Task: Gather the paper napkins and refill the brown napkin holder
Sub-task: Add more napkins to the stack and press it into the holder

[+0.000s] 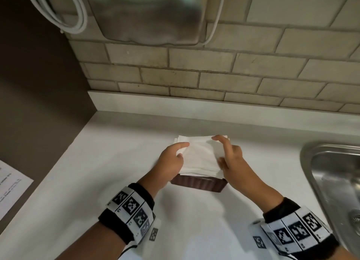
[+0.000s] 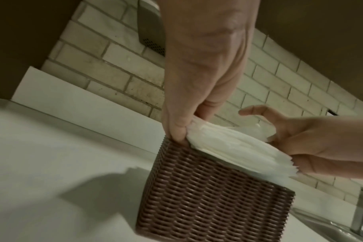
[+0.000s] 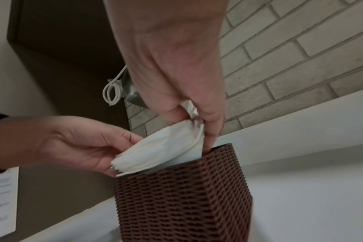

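Note:
A stack of white paper napkins [image 1: 200, 156] sits in the top of the brown woven napkin holder [image 1: 198, 184] on the white counter. My left hand [image 1: 171, 158] grips the stack's left edge, thumb on top. My right hand [image 1: 229, 156] grips the right edge, index finger raised over the far corner. In the left wrist view the left hand's fingers [image 2: 176, 129] pinch the napkins [image 2: 228, 145] at the rim of the holder [image 2: 213, 201]. In the right wrist view the right hand's fingers [image 3: 209, 129] pinch the napkins [image 3: 164, 150] against the holder [image 3: 184, 196]. The stack bulges above the rim.
A steel sink [image 1: 335, 181] lies at the right of the white counter [image 1: 97, 181]. A tiled wall [image 1: 214, 70] with a steel dispenser [image 1: 148, 14] and a coiled white cable [image 1: 64, 10] rises behind. A printed sheet [image 1: 9, 187] lies at the far left.

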### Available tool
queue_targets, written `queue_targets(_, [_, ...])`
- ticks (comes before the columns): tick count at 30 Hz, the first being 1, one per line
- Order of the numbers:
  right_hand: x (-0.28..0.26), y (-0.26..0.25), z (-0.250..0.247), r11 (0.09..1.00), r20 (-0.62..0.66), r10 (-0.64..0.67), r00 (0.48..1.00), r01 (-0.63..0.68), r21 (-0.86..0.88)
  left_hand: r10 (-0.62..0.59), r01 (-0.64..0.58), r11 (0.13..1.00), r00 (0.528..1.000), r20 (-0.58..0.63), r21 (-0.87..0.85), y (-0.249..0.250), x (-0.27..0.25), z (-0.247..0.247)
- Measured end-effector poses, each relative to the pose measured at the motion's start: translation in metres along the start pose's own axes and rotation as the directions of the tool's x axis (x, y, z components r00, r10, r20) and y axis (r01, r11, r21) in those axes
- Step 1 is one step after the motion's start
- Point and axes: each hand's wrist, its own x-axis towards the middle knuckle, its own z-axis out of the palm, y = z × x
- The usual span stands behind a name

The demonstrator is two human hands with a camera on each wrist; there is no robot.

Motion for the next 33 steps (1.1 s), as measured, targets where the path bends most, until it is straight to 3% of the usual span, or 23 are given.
queue_targets(6, [0.004, 0.001, -0.002, 0.981, 0.103, 0.067, 0.992, -0.047, -0.189, -0.006, 0.01, 0.978, 1.0, -0.02, 0.208, -0.002, -0.01, 0.009])
queue_targets(12, [0.013, -0.01, 0.009, 0.887, 0.088, 0.147, 0.985, -0.092, -0.452, -0.021, -0.006, 0.901, 0.998, 0.059, 0.435, 0.007, -0.007, 0.018])
queue_targets(16, [0.016, -0.019, 0.012, 0.868, 0.075, 0.212, 0.974, -0.153, -0.473, -0.025, -0.016, 0.864, 0.997, 0.076, 0.502, 0.008, -0.011, 0.021])
queue_targets(22, [0.012, -0.019, 0.017, 0.8, 0.083, 0.208, 0.975, -0.12, -0.588, 0.084, -0.076, 0.826, 0.996, 0.012, 0.559, 0.008, -0.021, 0.025])
queue_targets(25, [0.012, -0.019, 0.016, 0.758, 0.019, 0.158, 0.987, -0.109, -0.644, 0.159, -0.106, 0.789, 0.987, -0.034, 0.606, 0.009, -0.027, 0.027])
queue_targets(27, [0.012, -0.018, 0.013, 0.767, 0.039, 0.126, 0.991, -0.073, -0.637, 0.265, -0.179, 0.752, 0.963, -0.042, 0.635, 0.007, -0.024, 0.027])
queue_targets(29, [0.014, -0.017, 0.01, 0.815, 0.097, 0.066, 0.993, 0.002, -0.579, 0.359, -0.288, 0.686, 0.933, 0.034, 0.668, 0.0, -0.017, 0.03])
queue_targets(33, [0.019, -0.015, 0.012, 0.847, 0.263, 0.085, 0.961, 0.069, -0.527, 0.276, -0.36, 0.444, 0.926, 0.257, 0.82, 0.0, -0.014, 0.022])
